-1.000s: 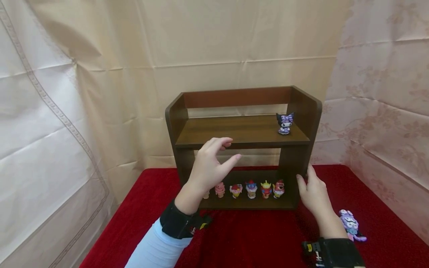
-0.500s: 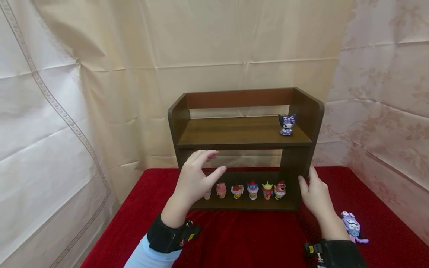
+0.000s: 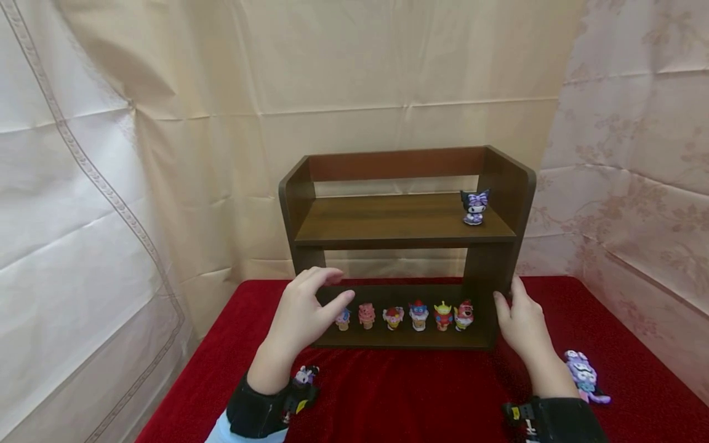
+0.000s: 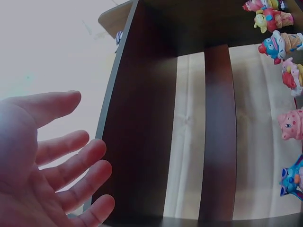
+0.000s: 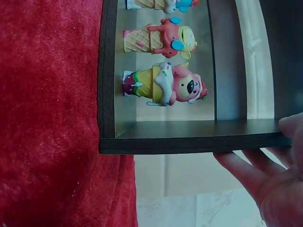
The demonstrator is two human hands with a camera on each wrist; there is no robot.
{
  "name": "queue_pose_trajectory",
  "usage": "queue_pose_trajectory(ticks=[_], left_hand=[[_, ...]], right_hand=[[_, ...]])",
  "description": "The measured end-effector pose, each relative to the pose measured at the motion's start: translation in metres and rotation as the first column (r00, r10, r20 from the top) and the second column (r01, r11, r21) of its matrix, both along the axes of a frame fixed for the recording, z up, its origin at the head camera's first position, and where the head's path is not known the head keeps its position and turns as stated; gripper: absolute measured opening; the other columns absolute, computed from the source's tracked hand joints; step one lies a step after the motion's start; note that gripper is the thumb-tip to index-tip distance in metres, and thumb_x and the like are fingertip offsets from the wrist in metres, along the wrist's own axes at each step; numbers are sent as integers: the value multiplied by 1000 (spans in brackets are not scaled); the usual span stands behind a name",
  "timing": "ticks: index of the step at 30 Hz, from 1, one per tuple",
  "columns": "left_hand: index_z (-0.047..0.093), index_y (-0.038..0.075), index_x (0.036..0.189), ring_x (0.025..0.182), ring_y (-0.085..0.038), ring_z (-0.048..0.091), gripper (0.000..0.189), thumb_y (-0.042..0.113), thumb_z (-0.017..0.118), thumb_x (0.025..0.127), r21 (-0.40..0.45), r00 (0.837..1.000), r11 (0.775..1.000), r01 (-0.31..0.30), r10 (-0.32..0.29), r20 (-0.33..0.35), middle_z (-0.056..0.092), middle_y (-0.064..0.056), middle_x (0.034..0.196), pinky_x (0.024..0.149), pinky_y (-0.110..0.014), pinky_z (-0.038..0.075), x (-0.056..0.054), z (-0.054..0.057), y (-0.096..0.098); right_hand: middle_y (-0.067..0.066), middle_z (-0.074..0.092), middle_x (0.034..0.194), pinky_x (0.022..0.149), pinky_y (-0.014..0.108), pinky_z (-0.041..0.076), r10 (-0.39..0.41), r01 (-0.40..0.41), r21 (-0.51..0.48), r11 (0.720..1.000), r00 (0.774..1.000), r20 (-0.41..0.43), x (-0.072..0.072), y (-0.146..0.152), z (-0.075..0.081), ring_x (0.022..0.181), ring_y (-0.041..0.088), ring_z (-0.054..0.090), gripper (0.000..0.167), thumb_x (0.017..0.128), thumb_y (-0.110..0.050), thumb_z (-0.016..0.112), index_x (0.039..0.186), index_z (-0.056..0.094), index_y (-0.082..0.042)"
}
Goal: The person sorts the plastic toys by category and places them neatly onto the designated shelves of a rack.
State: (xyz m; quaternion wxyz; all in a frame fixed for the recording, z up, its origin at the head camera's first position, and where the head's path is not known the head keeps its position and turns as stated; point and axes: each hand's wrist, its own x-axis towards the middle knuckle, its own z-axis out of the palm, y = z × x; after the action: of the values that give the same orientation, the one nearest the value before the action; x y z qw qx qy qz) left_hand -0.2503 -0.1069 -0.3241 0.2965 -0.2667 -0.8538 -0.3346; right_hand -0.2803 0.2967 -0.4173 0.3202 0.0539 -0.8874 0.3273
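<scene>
A dark brown two-tier shelf (image 3: 399, 221) stands on the red cloth. My right hand (image 3: 523, 323) holds its right side panel; in the right wrist view the thumb lies on the inner face and the fingers (image 5: 246, 172) are behind the outer face. My left hand (image 3: 301, 314) is held up before the shelf's lower left part, thumb and fingers apart, nothing in it. Several ice-cream-cone figurines line the lower tier, from a blue one (image 3: 343, 319) by the left thumb to a pink bear (image 3: 464, 315) at right. A purple-bowed, black-eared figurine (image 3: 474, 208) sits at the upper tier's right end.
A purple figurine (image 3: 584, 378) lies on the red cloth (image 3: 410, 394) right of my right forearm. Beside my left wrist shows a small black-and-white figurine (image 3: 306, 374). Cream curtains (image 3: 399, 74) hang behind the shelf, with pale curtains at both sides.
My left hand has moved left and down, away from the shelf's middle, uncovering the leftmost cone figurine and the one by the wrist. My right hand stays on the side panel.
</scene>
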Motion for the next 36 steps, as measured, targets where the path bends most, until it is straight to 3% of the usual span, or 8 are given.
queue_pose_trajectory(ticks=[7,16,23,27,31,33,36], left_hand=[[72,14,118,102,-17,65,33,27,81,89,16,998,999,-50,49,26,71,0,109,88,-42,54,2,-10,-12],[72,12,117,104,-20,65,33,27,81,89,-4,997,998,-65,65,49,72,-2,110,87,-43,54,2,-14,-21],[72,12,118,102,-22,66,34,28,81,89,-81,983,992,-99,110,147,72,-4,111,86,-44,55,-1,-18,-34],[72,13,118,94,-21,65,34,28,80,89,-127,965,986,-108,135,226,72,-2,107,81,-41,55,-4,-21,-40],[73,15,115,84,-16,64,31,29,81,88,-183,937,978,-99,153,315,71,1,101,73,-36,53,-8,-25,-46],[74,16,113,82,-14,63,31,29,82,87,-221,916,972,-74,154,371,70,3,99,72,-35,54,-11,-28,-48],[73,15,111,83,-13,64,33,29,84,84,-274,870,962,-1,136,474,71,2,97,74,-37,55,-16,-35,-51]], right_hand=[[38,60,122,80,71,48,3,-3,3,1000,1000,-19,0,0,-1,104,59,61,48,103,-7,56,146,37,1],[39,60,120,79,71,48,3,-2,7,1000,999,-35,1,1,0,104,59,60,46,102,-6,57,144,39,2],[39,59,123,80,71,47,11,-11,8,1000,1000,-29,1,0,0,105,59,60,50,102,-6,58,146,37,2],[38,58,125,81,71,48,14,-14,5,1000,1000,-20,1,-1,0,105,59,60,50,102,-6,57,147,36,2],[38,58,126,81,71,47,11,-11,2,1000,1000,-12,2,0,0,106,59,59,51,102,-6,57,148,36,1],[38,58,126,82,71,47,10,-10,3,1000,1000,-9,1,0,-1,107,59,59,51,102,-6,57,148,36,1],[38,57,126,82,71,47,10,-10,4,1000,1000,-6,1,0,-1,108,59,59,51,102,-6,57,148,36,1]])
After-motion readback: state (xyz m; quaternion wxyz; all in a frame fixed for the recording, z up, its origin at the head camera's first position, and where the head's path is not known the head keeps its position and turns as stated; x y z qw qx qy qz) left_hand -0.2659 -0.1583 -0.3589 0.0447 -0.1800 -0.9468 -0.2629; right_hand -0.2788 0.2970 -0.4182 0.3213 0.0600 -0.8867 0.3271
